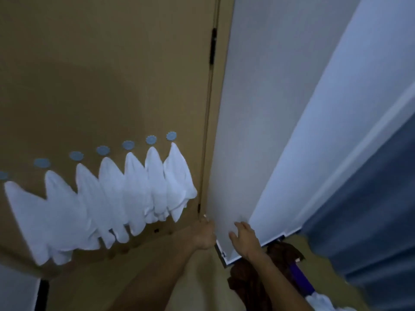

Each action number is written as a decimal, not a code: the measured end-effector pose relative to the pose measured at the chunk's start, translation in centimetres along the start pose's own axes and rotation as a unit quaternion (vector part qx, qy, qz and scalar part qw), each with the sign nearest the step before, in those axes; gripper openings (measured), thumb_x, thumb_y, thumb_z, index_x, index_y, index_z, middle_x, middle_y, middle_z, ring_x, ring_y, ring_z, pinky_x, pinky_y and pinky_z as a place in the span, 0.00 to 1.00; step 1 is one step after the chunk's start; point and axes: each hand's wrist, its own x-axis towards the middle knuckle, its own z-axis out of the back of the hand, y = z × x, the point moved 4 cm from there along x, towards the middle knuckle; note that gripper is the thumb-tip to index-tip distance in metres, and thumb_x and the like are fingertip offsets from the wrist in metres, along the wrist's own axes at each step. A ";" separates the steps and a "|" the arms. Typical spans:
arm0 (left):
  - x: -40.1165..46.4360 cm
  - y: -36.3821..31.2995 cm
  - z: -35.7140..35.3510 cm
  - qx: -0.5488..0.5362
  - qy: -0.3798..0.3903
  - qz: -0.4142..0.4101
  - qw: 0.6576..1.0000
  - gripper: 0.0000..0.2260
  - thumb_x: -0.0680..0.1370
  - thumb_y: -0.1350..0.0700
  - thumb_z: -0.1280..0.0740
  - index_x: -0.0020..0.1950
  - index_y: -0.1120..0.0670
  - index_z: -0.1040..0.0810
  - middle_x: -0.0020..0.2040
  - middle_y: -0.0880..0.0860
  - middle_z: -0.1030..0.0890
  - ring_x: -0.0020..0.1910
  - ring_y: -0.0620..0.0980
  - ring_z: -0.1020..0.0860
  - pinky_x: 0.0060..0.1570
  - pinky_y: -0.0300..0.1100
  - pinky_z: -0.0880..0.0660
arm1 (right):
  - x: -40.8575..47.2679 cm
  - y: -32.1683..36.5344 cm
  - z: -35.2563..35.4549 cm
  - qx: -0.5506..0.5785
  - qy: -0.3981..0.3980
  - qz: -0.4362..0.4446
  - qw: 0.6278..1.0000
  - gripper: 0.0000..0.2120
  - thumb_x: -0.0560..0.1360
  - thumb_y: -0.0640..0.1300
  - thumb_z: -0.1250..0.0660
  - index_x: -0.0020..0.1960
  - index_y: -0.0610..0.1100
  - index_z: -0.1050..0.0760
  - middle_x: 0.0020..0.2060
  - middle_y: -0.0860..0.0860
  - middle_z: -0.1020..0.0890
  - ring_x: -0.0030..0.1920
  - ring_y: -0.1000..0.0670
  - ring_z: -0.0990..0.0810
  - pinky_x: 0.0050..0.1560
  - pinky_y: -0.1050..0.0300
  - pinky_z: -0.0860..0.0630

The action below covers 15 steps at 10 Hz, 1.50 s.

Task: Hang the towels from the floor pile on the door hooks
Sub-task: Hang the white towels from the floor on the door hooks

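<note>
Several white towels hang in a row on the brown door, each from a round blue hook. My left hand is low by the door's hinge edge, fingers curled, with nothing seen in it. My right hand is just right of it with fingers spread in front of the grey wall, holding nothing. At the bottom right edge a bit of white cloth shows on the floor.
A black hinge sits on the door's right edge. Below my right hand lie a dark brown cloth and a purple handle. A blue-grey panel fills the right side.
</note>
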 end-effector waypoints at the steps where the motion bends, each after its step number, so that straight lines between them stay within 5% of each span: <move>1: -0.7 -6.6 -2.9 0.049 0.041 -0.055 0.996 0.19 0.80 0.53 0.43 0.70 0.58 0.35 0.69 0.60 0.33 0.66 0.59 0.32 0.65 0.49 0.32 | -4.0 -6.9 1.0 0.018 -0.014 -0.046 0.999 0.23 0.80 0.50 0.44 0.73 0.42 0.37 0.73 0.43 0.37 0.72 0.43 0.38 0.72 0.52 0.39; 2: -2.2 -14.4 -7.1 0.057 0.096 -0.102 0.988 0.21 0.80 0.55 0.45 0.72 0.59 0.40 0.70 0.61 0.36 0.68 0.60 0.35 0.67 0.50 0.34 | -9.4 -15.6 1.7 0.062 -0.043 -0.102 0.992 0.20 0.78 0.52 0.43 0.66 0.44 0.29 0.67 0.44 0.29 0.67 0.43 0.31 0.67 0.52 0.33; 3: -3.9 -22.3 -12.6 0.062 0.133 -0.147 0.978 0.21 0.79 0.54 0.44 0.71 0.59 0.38 0.69 0.62 0.36 0.68 0.61 0.35 0.68 0.51 0.35 | -16.5 -25.3 1.6 0.090 -0.078 -0.180 0.977 0.16 0.72 0.55 0.46 0.45 0.48 0.24 0.51 0.40 0.20 0.54 0.40 0.21 0.51 0.54 0.27; 4: -7.6 -30.5 -18.7 0.076 0.177 -0.202 0.960 0.20 0.79 0.52 0.42 0.68 0.59 0.35 0.68 0.62 0.35 0.68 0.61 0.34 0.68 0.51 0.35 | -24.8 -33.8 2.0 0.125 -0.087 -0.253 0.955 0.16 0.73 0.54 0.46 0.49 0.51 0.23 0.52 0.40 0.20 0.55 0.40 0.21 0.53 0.52 0.27; 5: -10.8 -36.3 -25.0 0.098 0.210 -0.246 0.941 0.21 0.78 0.53 0.41 0.69 0.59 0.35 0.67 0.63 0.34 0.67 0.62 0.34 0.67 0.52 0.34 | -31.6 -41.0 1.6 0.127 -0.066 -0.313 0.939 0.25 0.76 0.56 0.45 0.63 0.40 0.26 0.61 0.40 0.24 0.61 0.41 0.25 0.60 0.52 0.28; 7: -14.2 -42.7 -32.4 0.158 0.232 -0.303 0.911 0.19 0.76 0.56 0.40 0.67 0.60 0.31 0.67 0.60 0.30 0.66 0.59 0.31 0.65 0.50 0.33 | -39.4 -48.4 0.1 0.147 -0.051 -0.380 0.912 0.21 0.77 0.49 0.41 0.67 0.40 0.30 0.65 0.41 0.28 0.66 0.42 0.29 0.64 0.52 0.30; 9: -8.9 -43.7 -39.6 0.209 0.261 -0.261 0.906 0.28 0.75 0.50 0.40 0.75 0.53 0.41 0.74 0.56 0.39 0.74 0.58 0.40 0.72 0.53 0.40 | -41.5 -52.9 -0.5 0.165 -0.048 -0.399 0.901 0.19 0.77 0.46 0.41 0.66 0.40 0.29 0.64 0.41 0.27 0.64 0.42 0.27 0.64 0.55 0.32; 15: -2.1 -57.5 -44.7 0.190 0.333 -0.201 0.901 0.22 0.79 0.55 0.42 0.71 0.59 0.38 0.72 0.60 0.39 0.72 0.58 0.39 0.70 0.52 0.36 | -35.3 -71.2 4.3 0.192 0.046 -0.411 0.890 0.19 0.77 0.46 0.40 0.66 0.43 0.29 0.68 0.46 0.31 0.68 0.44 0.31 0.67 0.56 0.33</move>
